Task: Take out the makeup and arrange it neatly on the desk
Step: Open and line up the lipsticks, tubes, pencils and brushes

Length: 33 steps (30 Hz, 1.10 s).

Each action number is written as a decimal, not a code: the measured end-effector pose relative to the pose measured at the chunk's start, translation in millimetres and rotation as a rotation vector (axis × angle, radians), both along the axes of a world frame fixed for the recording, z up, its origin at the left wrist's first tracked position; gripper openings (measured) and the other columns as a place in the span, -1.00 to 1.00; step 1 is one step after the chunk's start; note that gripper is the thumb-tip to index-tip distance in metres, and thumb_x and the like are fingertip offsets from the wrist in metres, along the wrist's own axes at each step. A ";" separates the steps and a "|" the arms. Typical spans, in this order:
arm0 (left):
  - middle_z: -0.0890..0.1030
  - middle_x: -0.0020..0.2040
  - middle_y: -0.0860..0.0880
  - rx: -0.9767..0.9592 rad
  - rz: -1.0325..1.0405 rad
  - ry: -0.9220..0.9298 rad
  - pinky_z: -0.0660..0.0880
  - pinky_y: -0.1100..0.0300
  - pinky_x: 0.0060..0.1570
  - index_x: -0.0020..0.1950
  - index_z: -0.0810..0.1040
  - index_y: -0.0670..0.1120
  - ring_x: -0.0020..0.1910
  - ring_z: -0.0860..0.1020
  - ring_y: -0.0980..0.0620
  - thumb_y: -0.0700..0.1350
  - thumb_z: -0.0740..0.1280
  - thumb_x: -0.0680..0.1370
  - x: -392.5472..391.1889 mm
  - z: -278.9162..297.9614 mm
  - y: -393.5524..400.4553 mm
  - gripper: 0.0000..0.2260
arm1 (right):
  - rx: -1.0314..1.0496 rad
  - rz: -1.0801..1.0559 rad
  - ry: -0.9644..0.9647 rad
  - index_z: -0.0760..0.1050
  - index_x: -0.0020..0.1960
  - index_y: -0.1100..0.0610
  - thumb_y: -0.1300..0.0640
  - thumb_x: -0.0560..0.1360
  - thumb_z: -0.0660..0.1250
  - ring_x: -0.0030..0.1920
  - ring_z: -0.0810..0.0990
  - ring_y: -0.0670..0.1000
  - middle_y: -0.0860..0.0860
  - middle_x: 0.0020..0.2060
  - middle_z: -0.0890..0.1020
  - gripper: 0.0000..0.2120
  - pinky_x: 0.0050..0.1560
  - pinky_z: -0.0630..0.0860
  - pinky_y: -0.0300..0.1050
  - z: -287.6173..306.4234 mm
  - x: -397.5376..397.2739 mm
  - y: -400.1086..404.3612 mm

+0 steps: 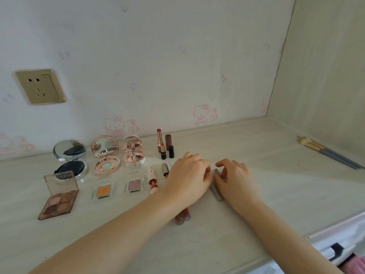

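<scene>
Makeup lies in rows on the pale desk (256,204). Three open compacts stand at the back: a black one (70,159), a rose-gold one (105,155) and a pink one (133,151). In front are a brown eyeshadow palette (59,202), an orange pan (102,191) and a glitter pan (134,185). Open lipsticks (162,147) stand upright behind. My left hand (187,178) and my right hand (235,178) meet over a grey lip tube (217,191); my right fingers curl round its top. Two reddish gloss tubes (183,216) lie under my left wrist.
Makeup brushes (331,153) lie at the right by the side wall. A wall socket (40,87) is at the left. A half-open drawer (343,252) shows at the lower right below the desk edge.
</scene>
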<state>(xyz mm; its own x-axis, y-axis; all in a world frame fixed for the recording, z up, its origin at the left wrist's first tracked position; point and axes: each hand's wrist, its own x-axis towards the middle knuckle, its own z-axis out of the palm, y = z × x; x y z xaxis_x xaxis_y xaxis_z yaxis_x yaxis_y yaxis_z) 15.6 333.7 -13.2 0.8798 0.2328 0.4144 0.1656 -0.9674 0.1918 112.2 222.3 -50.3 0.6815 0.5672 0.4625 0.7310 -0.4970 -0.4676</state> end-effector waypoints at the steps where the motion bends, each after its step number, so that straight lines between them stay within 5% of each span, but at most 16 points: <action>1: 0.54 -0.01 0.07 0.006 -0.028 0.020 0.37 0.17 0.00 0.08 0.59 -0.03 0.03 0.37 0.08 -0.02 0.22 0.57 -6.8 -1.5 -2.7 -0.79 | 0.007 0.003 0.003 0.55 0.13 0.07 0.10 0.52 0.30 -0.02 0.49 0.09 0.03 -0.12 0.60 -0.80 -0.06 0.44 -0.09 -0.1 0.7 -0.1; 9: 0.47 0.21 0.10 0.068 -0.041 0.136 0.28 0.15 0.25 0.29 0.48 0.06 0.25 0.33 0.07 0.27 0.20 0.52 -31.0 -8.0 -16.2 -0.55 | 0.049 -0.008 0.022 0.63 -0.01 0.04 0.13 0.51 0.31 -0.12 0.50 0.10 0.03 -0.22 0.58 -0.87 -0.12 0.41 -0.10 -5.0 6.6 2.1; 33: 0.48 0.21 0.10 -0.058 -0.017 0.106 0.40 0.13 0.18 0.25 0.47 0.03 0.23 0.37 0.09 0.18 0.25 0.52 -38.4 -8.6 -6.3 -0.62 | -0.019 0.197 0.011 0.66 0.00 -0.01 0.17 0.50 0.30 -0.12 0.46 -0.01 -0.04 -0.19 0.57 -0.81 -0.19 0.27 -0.43 0.6 -0.4 0.5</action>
<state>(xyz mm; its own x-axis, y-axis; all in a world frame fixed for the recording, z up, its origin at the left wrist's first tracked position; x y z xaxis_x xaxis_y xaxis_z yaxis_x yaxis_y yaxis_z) -22.8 327.4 -21.8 0.9221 0.2382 0.3048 0.1716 -0.9581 0.2296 111.9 222.9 -49.7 0.5614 0.6989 0.4430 0.8098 -0.3537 -0.4682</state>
